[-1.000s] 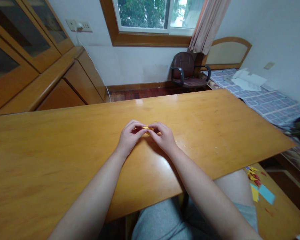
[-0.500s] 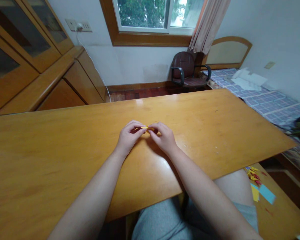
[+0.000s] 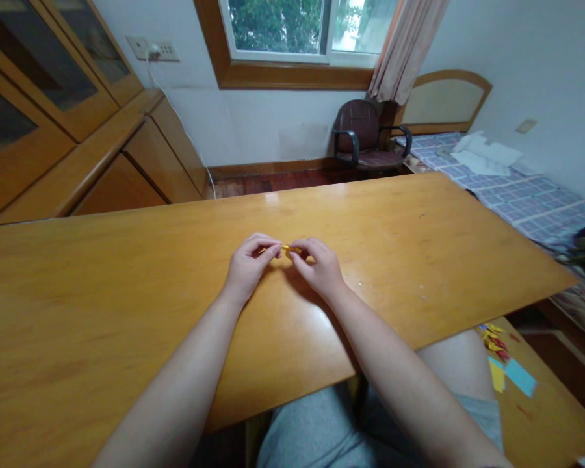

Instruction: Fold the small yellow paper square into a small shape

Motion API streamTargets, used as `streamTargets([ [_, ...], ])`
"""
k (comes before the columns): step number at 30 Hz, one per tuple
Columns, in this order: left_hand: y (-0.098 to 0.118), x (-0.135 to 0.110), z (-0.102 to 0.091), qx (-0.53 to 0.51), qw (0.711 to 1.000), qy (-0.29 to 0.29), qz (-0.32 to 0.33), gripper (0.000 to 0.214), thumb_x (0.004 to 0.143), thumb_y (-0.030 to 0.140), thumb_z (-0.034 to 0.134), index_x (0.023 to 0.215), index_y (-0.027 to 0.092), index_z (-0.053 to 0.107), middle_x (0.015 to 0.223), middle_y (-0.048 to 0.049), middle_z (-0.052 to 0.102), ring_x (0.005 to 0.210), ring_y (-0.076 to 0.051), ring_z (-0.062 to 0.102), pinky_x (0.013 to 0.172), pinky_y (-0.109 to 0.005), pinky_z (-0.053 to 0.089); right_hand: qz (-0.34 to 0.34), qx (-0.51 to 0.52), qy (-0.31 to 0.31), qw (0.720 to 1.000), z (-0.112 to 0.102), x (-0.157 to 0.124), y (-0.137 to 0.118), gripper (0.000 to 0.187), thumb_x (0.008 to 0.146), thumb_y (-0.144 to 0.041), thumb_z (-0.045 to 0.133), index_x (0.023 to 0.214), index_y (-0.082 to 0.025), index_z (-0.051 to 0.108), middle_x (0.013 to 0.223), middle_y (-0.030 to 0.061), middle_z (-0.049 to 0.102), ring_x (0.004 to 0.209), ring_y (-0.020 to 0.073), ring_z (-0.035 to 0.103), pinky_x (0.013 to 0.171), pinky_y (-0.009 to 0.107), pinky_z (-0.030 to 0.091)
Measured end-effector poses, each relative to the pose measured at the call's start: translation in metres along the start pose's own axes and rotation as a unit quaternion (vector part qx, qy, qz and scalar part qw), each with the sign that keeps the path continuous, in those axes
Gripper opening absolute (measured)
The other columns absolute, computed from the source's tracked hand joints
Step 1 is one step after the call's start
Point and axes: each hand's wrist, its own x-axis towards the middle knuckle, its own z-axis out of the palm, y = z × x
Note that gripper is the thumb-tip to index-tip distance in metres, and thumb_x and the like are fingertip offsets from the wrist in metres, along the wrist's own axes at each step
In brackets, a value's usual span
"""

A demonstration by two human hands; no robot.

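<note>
My left hand (image 3: 248,266) and my right hand (image 3: 316,266) meet over the middle of the wooden table (image 3: 127,292). Both pinch a small yellow piece of paper (image 3: 285,247) between their fingertips, just above the table top. Most of the paper is hidden by the fingers, so its shape cannot be made out. Both wrists rest on the table.
A low wooden stool (image 3: 541,403) at the lower right carries yellow, blue and red paper scraps (image 3: 504,364). Behind the table stand a dark armchair (image 3: 363,136), a bed with a checked cover (image 3: 517,188), and wooden cabinets (image 3: 78,130) on the left.
The hands have drawn slightly apart, so a little more of the yellow paper shows between the fingertips. The arms have stayed in place.
</note>
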Motion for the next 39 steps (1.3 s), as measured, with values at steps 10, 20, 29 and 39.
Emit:
streamTargets([
  [10, 0.0, 0.002, 0.0, 0.024, 1.0, 0.001, -0.017, 0.02, 0.078, 0.039, 0.071, 0.081, 0.019, 0.071, 0.089, -0.0043, 0.066, 0.086, -0.017, 0.061, 0.08, -0.029, 0.05, 0.057, 0.085, 0.0, 0.995, 0.001, 0.0, -0.003, 0.013, 0.086, -0.029, 0.063, 0.094, -0.02, 0.068, 0.089, 0.0045, 0.07, 0.076, 0.015, 0.063, 0.07, 0.028, 0.052],
  [20, -0.006, 0.0, 0.004, -0.041, 0.992, -0.04, -0.114, 0.028, 0.07, 0.039, 0.078, 0.085, 0.018, 0.069, 0.074, 0.0003, 0.064, 0.068, -0.013, 0.057, 0.065, -0.024, 0.046, 0.135, 0.175, -0.032, 0.975, 0.007, -0.002, 0.004, 0.031, 0.079, -0.035, 0.069, 0.105, -0.02, 0.06, 0.081, 0.0, 0.064, 0.069, 0.0119, 0.06, 0.063, 0.024, 0.05],
  [29, -0.011, 0.0, 0.002, -0.046, 0.99, -0.011, -0.13, 0.025, 0.073, 0.039, 0.075, 0.082, 0.018, 0.066, 0.073, 0.0002, 0.064, 0.064, -0.012, 0.057, 0.06, -0.024, 0.047, 0.161, 0.212, -0.013, 0.964, 0.011, -0.001, 0.01, 0.035, 0.075, -0.036, 0.073, 0.102, -0.021, 0.056, 0.079, -0.0019, 0.06, 0.068, 0.0112, 0.058, 0.064, 0.025, 0.048],
  [39, -0.005, 0.002, 0.005, -0.096, 0.982, 0.015, -0.165, 0.033, 0.067, 0.04, 0.079, 0.085, 0.016, 0.065, 0.075, -0.0006, 0.068, 0.061, -0.013, 0.065, 0.065, -0.027, 0.054, 0.199, 0.263, 0.034, 0.943, 0.01, 0.003, 0.011, 0.036, 0.075, -0.033, 0.072, 0.103, -0.021, 0.053, 0.085, -0.0002, 0.061, 0.077, 0.0131, 0.06, 0.07, 0.026, 0.049],
])
